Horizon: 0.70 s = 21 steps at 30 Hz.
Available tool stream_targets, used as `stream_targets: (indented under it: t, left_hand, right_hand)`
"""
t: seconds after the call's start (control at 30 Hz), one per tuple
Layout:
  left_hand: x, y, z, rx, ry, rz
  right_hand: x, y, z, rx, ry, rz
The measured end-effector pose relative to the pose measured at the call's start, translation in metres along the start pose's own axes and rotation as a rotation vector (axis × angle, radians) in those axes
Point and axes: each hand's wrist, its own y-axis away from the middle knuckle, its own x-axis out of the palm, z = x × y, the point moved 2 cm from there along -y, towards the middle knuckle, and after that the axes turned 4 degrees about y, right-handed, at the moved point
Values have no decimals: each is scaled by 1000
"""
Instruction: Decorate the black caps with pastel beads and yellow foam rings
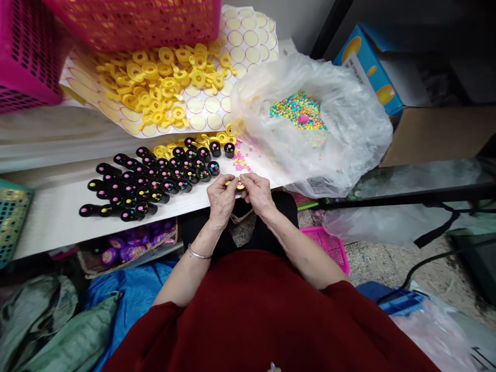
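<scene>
Both of my hands meet at the front edge of the white table. Between the fingertips of my left hand (220, 200) and my right hand (258, 194) is a small black cup with a yellow plastic ring (241, 183) on its top. The fingers of each hand are pinched closed around it, and its lower part is mostly hidden. Just beyond the hands lie scattered small pink beads (243, 164). To the left, several black cups (155, 184) stand in a cluster, with pink, yellow and other coloured beads showing in their tops.
Yellow rings with tabs (155, 93) are piled on a circle-printed sheet (197, 106). Pink baskets (33, 57) stand behind. A clear plastic bag (349, 119) of coloured beads (298, 108) lies right, near a blue box (368, 67). Purple items (132, 243) sit in a box underneath.
</scene>
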Motion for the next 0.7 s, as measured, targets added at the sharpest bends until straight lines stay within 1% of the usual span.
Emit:
stream_targets:
  t: [0.17,0.27,0.37,0.47,0.6,0.7]
  left_hand:
    - [2,-3,-1,-54,91,-1]
    - [2,-5,-2,-81,155,-37]
    - [3,-1,-3,-68,120,-62]
    - [3,8,-2,-9,74,-23]
    - [-4,22,1,107,28,32]
    - [-10,31,1,125,-17,125]
  right_hand:
    - [3,-2,3,-1,22,-13]
    - [5,-3,1,11,-6,-6]
    - [6,-2,0,17,-58,-13]
    - [7,4,2,40,-142,-28]
    - [6,21,8,105,-279,-72]
    - [4,39,14,191,-346,-27]
